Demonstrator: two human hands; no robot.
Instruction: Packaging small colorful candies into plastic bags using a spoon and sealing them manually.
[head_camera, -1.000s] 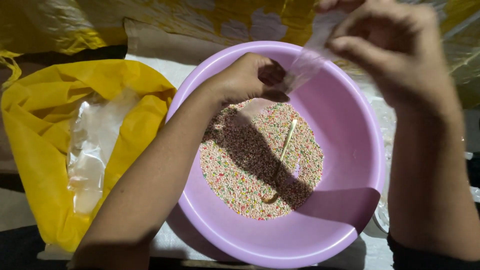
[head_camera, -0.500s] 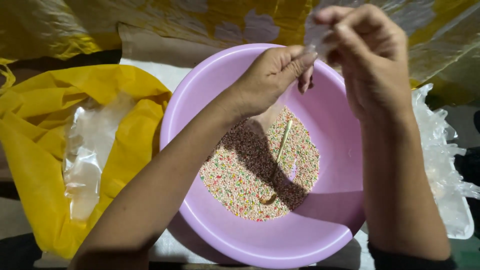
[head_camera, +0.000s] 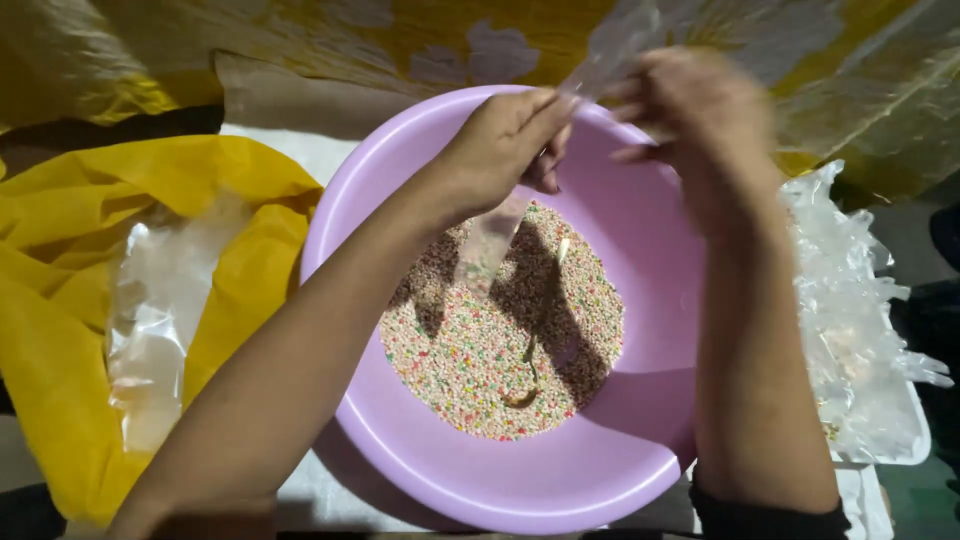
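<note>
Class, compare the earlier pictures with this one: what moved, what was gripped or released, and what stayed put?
The left hand rose from inside the bowl to its far rim, taking hold of the clear little bag that the right hand already pinched. Nothing was let go. The purple bowl, coloured grains, spoon and yellow bag stayed.

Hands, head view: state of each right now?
Left hand: closed, pinching the clear plastic pouch.
Right hand: closed on the pouch's top end, blurred.
</note>
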